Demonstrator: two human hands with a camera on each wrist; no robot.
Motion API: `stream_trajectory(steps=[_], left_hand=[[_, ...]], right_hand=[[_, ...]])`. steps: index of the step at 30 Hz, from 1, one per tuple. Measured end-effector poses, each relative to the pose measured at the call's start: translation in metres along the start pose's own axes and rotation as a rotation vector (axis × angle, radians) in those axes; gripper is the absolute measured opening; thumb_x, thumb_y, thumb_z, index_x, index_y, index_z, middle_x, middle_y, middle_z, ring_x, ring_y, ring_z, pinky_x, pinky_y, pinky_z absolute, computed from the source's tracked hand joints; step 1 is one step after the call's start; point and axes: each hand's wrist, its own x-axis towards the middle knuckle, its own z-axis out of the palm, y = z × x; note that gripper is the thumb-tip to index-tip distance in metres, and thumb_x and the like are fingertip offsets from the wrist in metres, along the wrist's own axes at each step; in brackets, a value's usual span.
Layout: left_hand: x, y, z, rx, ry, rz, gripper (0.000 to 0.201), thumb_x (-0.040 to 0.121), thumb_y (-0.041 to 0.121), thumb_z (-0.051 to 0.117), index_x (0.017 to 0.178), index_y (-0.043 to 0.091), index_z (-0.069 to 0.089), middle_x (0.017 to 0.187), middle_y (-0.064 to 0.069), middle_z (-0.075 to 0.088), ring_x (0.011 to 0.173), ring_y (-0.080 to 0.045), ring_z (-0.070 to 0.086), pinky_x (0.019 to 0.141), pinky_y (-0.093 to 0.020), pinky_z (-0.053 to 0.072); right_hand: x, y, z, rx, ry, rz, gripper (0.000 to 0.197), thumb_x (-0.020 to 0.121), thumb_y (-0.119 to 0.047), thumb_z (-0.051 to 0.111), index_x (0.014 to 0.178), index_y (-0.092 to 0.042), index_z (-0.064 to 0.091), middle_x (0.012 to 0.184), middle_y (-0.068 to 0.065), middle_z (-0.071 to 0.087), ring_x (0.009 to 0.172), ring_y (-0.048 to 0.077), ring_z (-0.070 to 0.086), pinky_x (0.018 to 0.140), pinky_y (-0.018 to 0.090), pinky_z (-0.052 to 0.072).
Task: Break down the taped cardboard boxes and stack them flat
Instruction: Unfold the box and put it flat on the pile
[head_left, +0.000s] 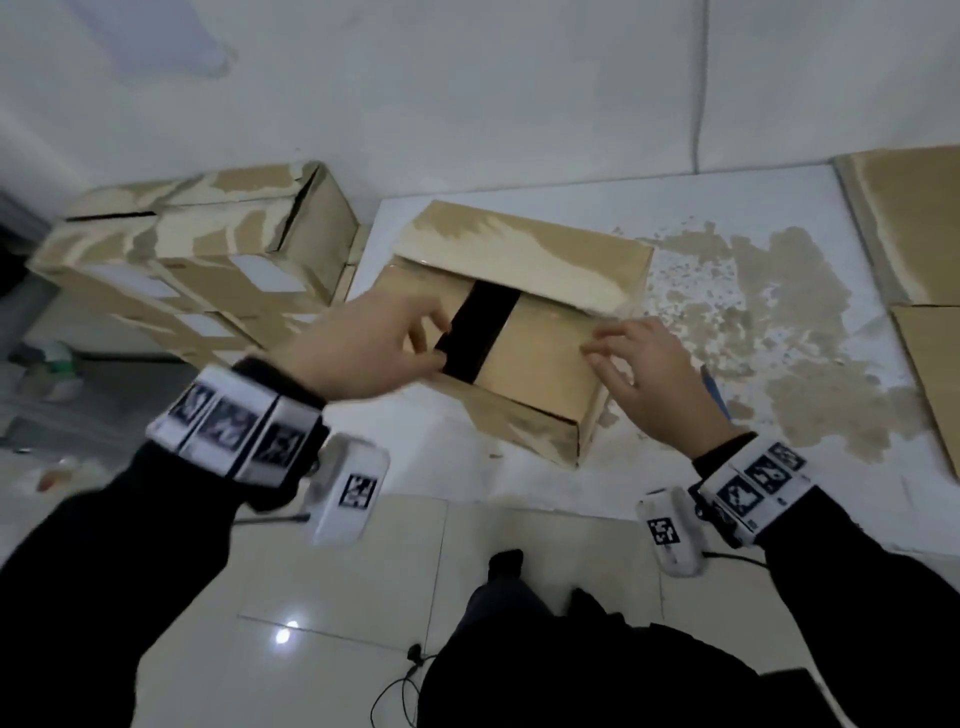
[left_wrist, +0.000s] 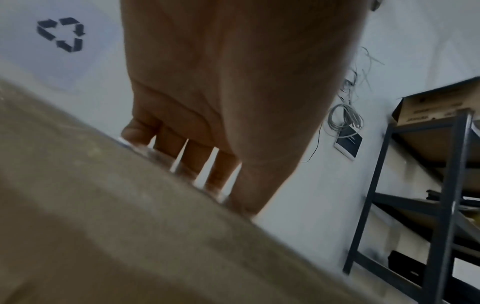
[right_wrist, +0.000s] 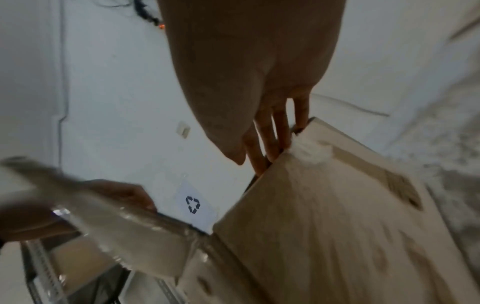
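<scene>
A brown cardboard box (head_left: 540, 358) lies on the white table (head_left: 675, 483) in the head view, its top flaps parted around a dark gap (head_left: 478, 332). My left hand (head_left: 415, 343) grips the left flap at that gap, fingers curled over its edge. The left wrist view shows those fingers (left_wrist: 197, 158) hooked over a cardboard edge (left_wrist: 130, 226) carrying clear tape. My right hand (head_left: 613, 348) holds the right flap at its far edge. From the right wrist, its fingers (right_wrist: 272, 139) are tucked behind the flap (right_wrist: 324, 226), and the left hand (right_wrist: 119, 195) holds a taped flap (right_wrist: 135, 232).
Assembled boxes (head_left: 197, 260) are stacked left of the table. Flat cardboard sheets (head_left: 914, 223) lie at the table's right end. Brown scuffed patches cover the tabletop, and a blue pen (head_left: 717, 395) lies by my right hand. A metal shelf (left_wrist: 441, 205) stands against the wall. A cable (head_left: 400, 686) trails on the floor.
</scene>
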Motion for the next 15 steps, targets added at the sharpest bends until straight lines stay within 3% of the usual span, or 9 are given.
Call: stream_trajectory(steps=[3, 5, 7, 9, 12, 13, 15], left_hand=[[-0.02, -0.015, 0.036, -0.04, -0.14, -0.038, 0.058, 0.085, 0.037, 0.067, 0.135, 0.029, 0.041, 0.123, 0.006, 0.051, 0.094, -0.008, 0.053, 0.077, -0.025, 0.043], [-0.013, -0.022, 0.058, 0.04, -0.143, -0.021, 0.08, 0.079, 0.04, 0.072, 0.144, 0.027, 0.028, 0.137, 0.002, 0.039, 0.119, -0.017, 0.042, 0.096, -0.034, 0.041], [0.005, -0.027, 0.073, 0.26, -0.117, 0.079, 0.09, 0.074, 0.05, 0.073, 0.145, 0.023, 0.027, 0.145, -0.001, 0.032, 0.131, -0.02, 0.028, 0.108, -0.036, 0.03], [0.026, -0.027, 0.081, 0.432, -0.13, 0.189, 0.084, 0.072, 0.059, 0.069, 0.14, 0.02, 0.036, 0.141, -0.001, 0.039, 0.129, -0.02, 0.031, 0.105, -0.033, 0.025], [0.051, -0.027, 0.085, 0.513, -0.158, 0.315, 0.073, 0.069, 0.066, 0.067, 0.124, 0.022, 0.048, 0.122, 0.001, 0.057, 0.11, -0.019, 0.049, 0.095, -0.032, 0.032], [0.057, -0.028, 0.085, 0.516, -0.155, 0.345, 0.071, 0.068, 0.067, 0.067, 0.121, 0.023, 0.05, 0.116, 0.001, 0.06, 0.104, -0.019, 0.054, 0.09, -0.031, 0.036], [0.066, -0.028, 0.087, 0.518, -0.149, 0.377, 0.066, 0.07, 0.067, 0.066, 0.118, 0.023, 0.053, 0.11, 0.001, 0.064, 0.098, -0.02, 0.058, 0.079, -0.029, 0.038]], right_hand=[[0.012, -0.003, -0.015, -0.063, -0.147, -0.002, 0.057, 0.095, -0.043, 0.04, 0.137, -0.006, 0.047, 0.142, 0.01, 0.044, 0.134, 0.028, 0.033, 0.113, 0.035, 0.02], [0.031, -0.005, -0.032, -0.078, -0.131, 0.015, 0.067, 0.093, -0.047, 0.038, 0.146, -0.007, 0.032, 0.152, 0.014, 0.027, 0.143, 0.028, 0.016, 0.117, 0.042, 0.011], [0.062, -0.008, -0.056, -0.114, -0.099, 0.103, 0.066, 0.096, -0.041, 0.044, 0.15, -0.009, 0.021, 0.157, 0.018, 0.01, 0.146, 0.03, 0.005, 0.116, 0.039, 0.007], [0.103, -0.007, -0.074, -0.065, -0.145, 0.255, 0.06, 0.101, -0.034, 0.038, 0.15, -0.008, 0.015, 0.157, 0.018, 0.005, 0.146, 0.029, 0.007, 0.116, 0.033, 0.008], [0.152, 0.002, -0.074, 0.023, -0.277, 0.485, 0.045, 0.103, -0.017, 0.03, 0.141, 0.007, 0.029, 0.148, 0.027, 0.029, 0.136, 0.035, 0.031, 0.109, 0.034, 0.022], [0.16, 0.004, -0.07, -0.044, -0.313, 0.494, 0.043, 0.102, -0.017, 0.033, 0.137, 0.007, 0.035, 0.144, 0.028, 0.036, 0.131, 0.037, 0.037, 0.106, 0.036, 0.027], [0.168, 0.018, -0.058, -0.17, -0.387, 0.559, 0.058, 0.098, -0.042, 0.032, 0.139, -0.002, 0.038, 0.147, 0.021, 0.035, 0.134, 0.033, 0.036, 0.108, 0.036, 0.025]])
